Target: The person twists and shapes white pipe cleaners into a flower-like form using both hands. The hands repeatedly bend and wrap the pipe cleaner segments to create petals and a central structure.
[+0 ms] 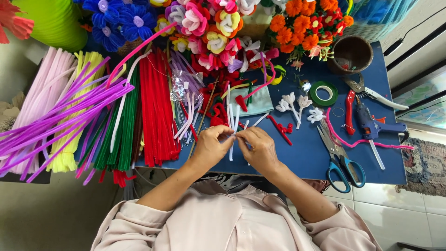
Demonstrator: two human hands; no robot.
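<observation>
Blue table (306, 153), brown bowl (351, 53)

This is a home craft corner for making flowers by hand. A blue bench (306, 158) fills the middle of the frame, with bundles of pipe cleaners (93, 116) at left, finished flowers (209, 23) along the top, and scissors (341, 162), glue gun (371, 125) and green tape (324, 93) at right. Tiled floor (404, 214) shows lower right.

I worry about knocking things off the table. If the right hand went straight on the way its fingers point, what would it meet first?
The right hand points left, so it would likely meet the left hand first; both pinch one white pipe cleaner.
</observation>
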